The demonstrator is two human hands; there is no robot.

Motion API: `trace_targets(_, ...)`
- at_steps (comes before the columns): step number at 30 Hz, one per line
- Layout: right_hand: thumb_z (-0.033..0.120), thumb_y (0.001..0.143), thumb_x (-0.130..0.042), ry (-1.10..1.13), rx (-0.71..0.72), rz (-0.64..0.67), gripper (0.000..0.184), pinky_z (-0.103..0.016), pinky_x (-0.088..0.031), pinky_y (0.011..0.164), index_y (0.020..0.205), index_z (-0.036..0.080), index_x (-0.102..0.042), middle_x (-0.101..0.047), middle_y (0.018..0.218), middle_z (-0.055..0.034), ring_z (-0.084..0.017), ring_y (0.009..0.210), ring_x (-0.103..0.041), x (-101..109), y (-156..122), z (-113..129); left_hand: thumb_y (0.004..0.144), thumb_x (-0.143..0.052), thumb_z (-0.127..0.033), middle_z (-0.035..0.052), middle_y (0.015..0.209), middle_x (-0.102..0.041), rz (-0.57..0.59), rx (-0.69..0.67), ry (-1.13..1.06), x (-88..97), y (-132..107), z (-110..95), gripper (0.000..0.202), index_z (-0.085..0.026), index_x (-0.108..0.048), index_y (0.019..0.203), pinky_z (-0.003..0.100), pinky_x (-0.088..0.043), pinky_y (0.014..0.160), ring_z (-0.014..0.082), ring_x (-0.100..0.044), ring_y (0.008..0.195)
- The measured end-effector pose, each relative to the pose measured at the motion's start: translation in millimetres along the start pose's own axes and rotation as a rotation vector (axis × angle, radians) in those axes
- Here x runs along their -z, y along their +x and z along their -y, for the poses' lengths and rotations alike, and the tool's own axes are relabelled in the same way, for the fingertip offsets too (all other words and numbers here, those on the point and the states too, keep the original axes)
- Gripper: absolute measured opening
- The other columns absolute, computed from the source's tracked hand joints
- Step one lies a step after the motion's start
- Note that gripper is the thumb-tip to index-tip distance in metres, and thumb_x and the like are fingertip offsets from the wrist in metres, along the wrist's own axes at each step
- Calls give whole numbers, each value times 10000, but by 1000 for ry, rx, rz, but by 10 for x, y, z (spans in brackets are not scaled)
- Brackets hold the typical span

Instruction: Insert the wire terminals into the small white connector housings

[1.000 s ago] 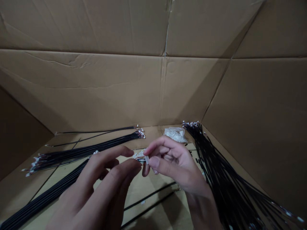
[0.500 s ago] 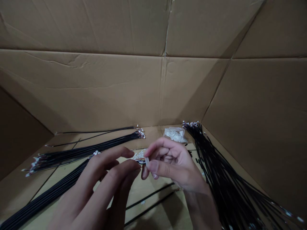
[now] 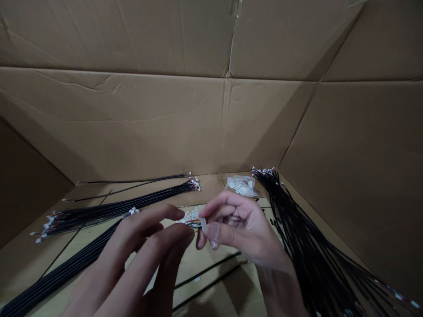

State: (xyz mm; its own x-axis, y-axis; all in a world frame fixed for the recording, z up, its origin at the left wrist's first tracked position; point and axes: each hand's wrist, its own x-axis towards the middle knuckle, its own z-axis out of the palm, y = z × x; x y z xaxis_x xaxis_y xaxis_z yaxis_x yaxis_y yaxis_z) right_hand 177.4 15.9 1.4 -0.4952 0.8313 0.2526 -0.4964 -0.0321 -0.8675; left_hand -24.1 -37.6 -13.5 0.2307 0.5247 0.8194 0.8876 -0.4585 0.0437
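Between finger and thumb, my right hand [image 3: 236,224] pinches a small white connector housing [image 3: 202,223]. Thin coloured wires [image 3: 193,223] run from the housing's left side to the fingertips of my left hand [image 3: 148,246]. Those left fingers are closed on the wires, with the index finger raised a little above them. Just behind the fingertips lies a pile of small white connector pieces [image 3: 193,215] on the work surface. Below the hands, two black cables [image 3: 211,268] lie side by side; their left ends are hidden by my left hand.
Black cable bundles [image 3: 132,200] with white plugs lie at the left, with another bundle [image 3: 66,268] nearer. A large bundle [image 3: 307,246] spreads along the right side. A clear bag of white parts [image 3: 242,186] sits at the back. Cardboard walls [image 3: 148,119] enclose the surface.
Both hands stay almost in place, still holding the wires and the connector housing. A little more of the coloured wires shows between the fingertips.
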Motion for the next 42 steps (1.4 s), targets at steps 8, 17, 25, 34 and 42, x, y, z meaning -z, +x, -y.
trace_targets(8,170,840,-847,18,19,-19,121,-184,-556,627,903,179,-744,-766,744,-8,-106,713,-736,-15,-60,32,895,-584,-173,-2,1113,-720,4,-18,-124,-4,150,-92,278,-344,-692,1085,222,-581,555,163,-757,865)
trace_targets(17,198,801,-861,-57,-16,-85,144,-234,-570,600,855,174,-730,-762,723,-15,-133,648,-719,-71,-66,86,886,-599,-166,19,1126,-674,-15,-82,-106,18,118,-51,284,-327,-695,1100,204,-584,586,162,-727,871)
trace_targets(25,184,762,-884,-140,11,-164,167,-237,-589,638,850,209,-743,-751,741,7,-133,684,-721,-114,-119,78,893,-588,-148,18,1031,-711,5,-71,-93,16,159,-122,258,-320,-658,1073,208,-581,533,156,-736,796)
trace_targets(34,203,853,-840,-166,98,-142,92,-214,-568,663,915,232,-779,-766,790,19,-116,731,-731,-114,-131,31,907,-576,-207,-27,1016,-721,-38,3,-83,-33,154,-88,220,-359,-667,1039,240,-547,529,149,-740,803)
trace_targets(42,360,909,-785,-300,89,-112,140,-281,-542,732,949,226,-794,-784,869,-19,-160,792,-703,-47,-49,-15,950,-566,-316,-63,958,-723,42,69,-165,110,219,-87,143,-403,-680,957,251,-581,657,147,-722,796)
